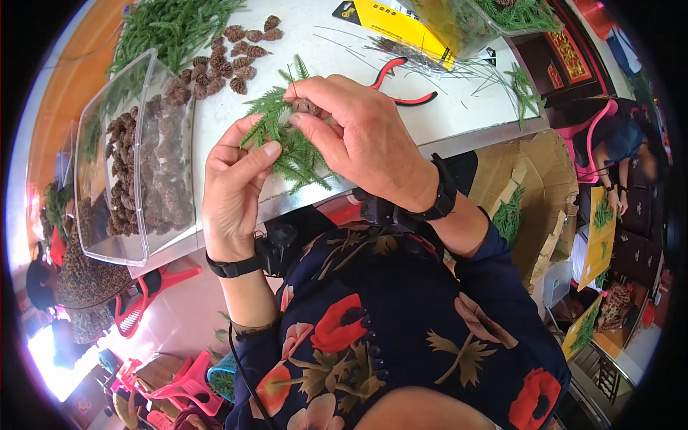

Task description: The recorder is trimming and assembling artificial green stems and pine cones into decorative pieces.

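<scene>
Over the table's near edge, my left hand (240, 175) pinches a green artificial pine sprig (304, 161) between thumb and fingers. My right hand (365, 132) is closed on a small brown pine cone (307, 107), held against the sprig's upper part. Needles of the sprig stick out above and below my fingers. Part of the cone is hidden behind the right thumb and fingers. Just beyond my right hand lie red-handled pliers (393, 80). Loose pine cones (223, 66) are spread on the table past my left hand.
A clear plastic bin (147, 236) of pine cones stands at the left table edge. Green sprigs (168, 32) pile up at the far left. Thin wires (459, 82) lie by a yellow package (401, 32). An open cardboard box (537, 172) is at right; other people work further off.
</scene>
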The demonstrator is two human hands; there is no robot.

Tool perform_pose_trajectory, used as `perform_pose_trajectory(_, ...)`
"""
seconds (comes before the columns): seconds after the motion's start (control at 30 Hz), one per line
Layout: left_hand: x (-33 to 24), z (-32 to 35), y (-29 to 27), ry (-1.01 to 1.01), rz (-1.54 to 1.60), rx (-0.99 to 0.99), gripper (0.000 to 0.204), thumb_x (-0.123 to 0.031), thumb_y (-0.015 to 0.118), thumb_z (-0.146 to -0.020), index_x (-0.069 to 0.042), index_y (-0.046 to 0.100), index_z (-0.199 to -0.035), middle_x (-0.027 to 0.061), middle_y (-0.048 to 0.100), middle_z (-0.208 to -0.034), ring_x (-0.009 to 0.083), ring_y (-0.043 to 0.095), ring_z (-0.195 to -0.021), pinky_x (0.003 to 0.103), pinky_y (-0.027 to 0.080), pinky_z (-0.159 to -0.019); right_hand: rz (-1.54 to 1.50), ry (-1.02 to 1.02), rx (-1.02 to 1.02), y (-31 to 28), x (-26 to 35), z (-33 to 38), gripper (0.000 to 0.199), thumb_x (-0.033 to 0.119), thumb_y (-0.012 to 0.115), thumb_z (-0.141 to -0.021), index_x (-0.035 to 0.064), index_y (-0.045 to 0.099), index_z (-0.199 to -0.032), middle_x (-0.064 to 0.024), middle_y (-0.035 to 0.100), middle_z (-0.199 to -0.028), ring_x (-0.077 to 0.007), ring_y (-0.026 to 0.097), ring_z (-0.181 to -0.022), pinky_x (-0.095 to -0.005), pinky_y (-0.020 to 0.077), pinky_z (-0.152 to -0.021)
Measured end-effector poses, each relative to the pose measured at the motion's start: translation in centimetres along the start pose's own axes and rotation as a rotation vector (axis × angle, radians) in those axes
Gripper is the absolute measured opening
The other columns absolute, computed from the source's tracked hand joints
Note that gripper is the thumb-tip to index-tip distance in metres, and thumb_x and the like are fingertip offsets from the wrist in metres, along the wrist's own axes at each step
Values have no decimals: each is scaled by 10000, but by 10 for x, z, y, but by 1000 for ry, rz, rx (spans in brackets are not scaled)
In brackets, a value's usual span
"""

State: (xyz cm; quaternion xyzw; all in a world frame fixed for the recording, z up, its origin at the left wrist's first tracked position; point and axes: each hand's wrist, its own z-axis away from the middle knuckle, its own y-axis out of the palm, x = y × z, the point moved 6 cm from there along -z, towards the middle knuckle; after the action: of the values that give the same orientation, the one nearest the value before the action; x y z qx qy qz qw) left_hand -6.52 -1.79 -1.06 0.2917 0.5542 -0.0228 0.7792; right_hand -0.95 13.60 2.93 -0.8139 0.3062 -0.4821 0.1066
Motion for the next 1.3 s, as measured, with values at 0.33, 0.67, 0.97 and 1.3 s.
perform_pose_trajectory(0.33, 5, 2, 3, 10, 20, -7, 362, 86, 617, -805, 41, 563, -1161, 104, 638, -1041, 124, 633, -883, 225, 524, -818, 179, -80, -83, -7, 19, 6, 209, 66, 666, -808, 42, 590, -1001, -99, 594, -785, -247, 593, -605, -314, 462, -516)
perform_pose_trajectory(0.67, 3, 6, -5, 187, -113, -182, 220, -17, 673, -827, 13, 626, -1039, 41, 656, -904, 90, 588, -764, 196, 467, -645, 192, -57, -13, -3, 23, 18, 233, 84, 686, -790, 39, 581, -994, -91, 594, -777, -266, 598, -621, -339, 459, -509)
perform_pose_trajectory(0.97, -8, 12, 4, 370, -620, -324, 165, -50, 700, -805, 17, 656, -948, 13, 640, -802, 49, 520, -686, 186, 407, -599, 144, -64, 76, 5, 28, 26, 249, 90, 695, -781, 33, 574, -992, -103, 592, -789, -286, 599, -624, -350, 457, -504)
perform_pose_trajectory(1.3, -12, 19, 22, 489, -693, -258, 186, -50, 635, -849, 36, 648, -1013, 26, 637, -809, 62, 519, -713, 194, 430, -625, 99, -49, 72, 3, 20, 24, 258, 74, 681, -795, 22, 558, -1015, -125, 598, -814, -306, 602, -648, -357, 466, -527)
